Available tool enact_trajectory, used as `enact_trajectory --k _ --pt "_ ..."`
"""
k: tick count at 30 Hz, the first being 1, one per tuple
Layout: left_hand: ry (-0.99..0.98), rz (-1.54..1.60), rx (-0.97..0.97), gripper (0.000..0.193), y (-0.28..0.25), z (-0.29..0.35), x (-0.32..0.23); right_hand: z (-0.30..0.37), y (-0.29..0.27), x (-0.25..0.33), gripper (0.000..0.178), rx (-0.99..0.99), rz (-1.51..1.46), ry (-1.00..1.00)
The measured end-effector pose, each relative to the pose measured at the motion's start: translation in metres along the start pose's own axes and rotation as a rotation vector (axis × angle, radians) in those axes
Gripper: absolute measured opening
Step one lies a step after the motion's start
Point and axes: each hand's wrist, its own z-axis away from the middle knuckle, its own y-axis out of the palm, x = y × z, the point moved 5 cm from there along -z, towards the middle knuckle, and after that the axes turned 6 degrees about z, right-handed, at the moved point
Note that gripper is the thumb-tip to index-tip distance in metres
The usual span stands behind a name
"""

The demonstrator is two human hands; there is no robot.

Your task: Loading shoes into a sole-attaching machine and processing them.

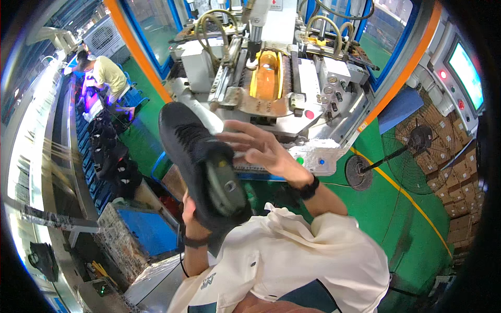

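Observation:
My left hand grips a black lace-up shoe from below and behind, near its heel; most of its fingers are hidden by the shoe. The shoe is tilted, with its toe pointing up and to the left. A dark greenish shoe last shows in its opening. Beside the shoe's collar, my right hand is open with its fingers apart; whether the fingertips touch the shoe I cannot tell. Beyond my hands, a machine holds an orange-brown shoe-shaped mould with yellow edges.
Green and blue buttons sit on the machine's front. A control screen stands at right, above a floor fan and stacked cartons. Along the left runs a conveyor with black shoes. A co-worker sits beyond it.

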Motion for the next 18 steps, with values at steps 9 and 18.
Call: enact_trajectory --k 9,18 --pt "-0.129 -0.586 0.127 0.092 0.091 -0.168 0.097 0.05 -0.2 0.003 0.065 -0.855 0.419 0.006" --pt "-0.306 -0.287 0.388 0.082 0.092 -0.274 0.125 -0.01 -0.343 0.103 0.057 -1.177 1.053 -0.023"
